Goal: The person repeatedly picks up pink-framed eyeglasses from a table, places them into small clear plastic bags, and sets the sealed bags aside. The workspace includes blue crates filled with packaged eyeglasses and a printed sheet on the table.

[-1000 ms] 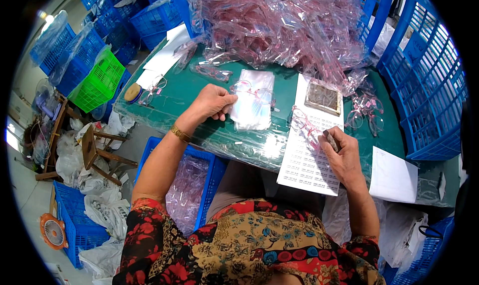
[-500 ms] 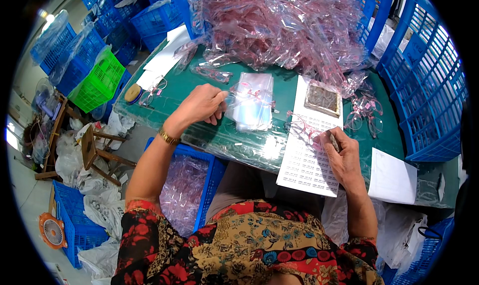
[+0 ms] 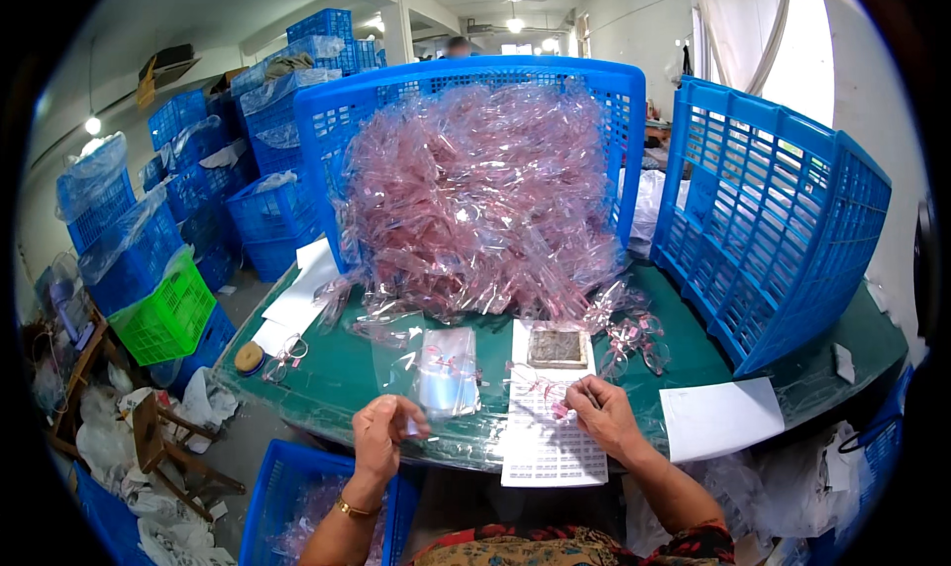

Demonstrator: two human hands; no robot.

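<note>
My left hand (image 3: pixel 389 422) is at the desk's front edge, fingers curled beside clear plastic sleeves (image 3: pixel 444 388); what it pinches, if anything, is too small to name. My right hand (image 3: pixel 604 412) grips pink-framed eyeglasses (image 3: pixel 543 388) and a small dark item I cannot make out, over a white sheet of printed labels (image 3: pixel 550 447). A square tray with a dark pad (image 3: pixel 557 348) sits on that sheet. More pink eyeglasses (image 3: pixel 634 343) lie to the right.
A blue crate (image 3: pixel 614 105) backs a heap of pink bagged glasses (image 3: pixel 471 190). Another crate (image 3: pixel 753 209) stands right, papers (image 3: pixel 718 417) before it. The green desk (image 3: pixel 812 358) has a round yellow-topped pad (image 3: pixel 250 356). Stacked crates (image 3: pixel 267 219), stool and bags are left; a person (image 3: pixel 458 46) is behind.
The view has tilted up, showing the room beyond the desk. My left hand has pulled back from the sleeves toward the desk's front edge. My right hand still holds the glasses over the sheet.
</note>
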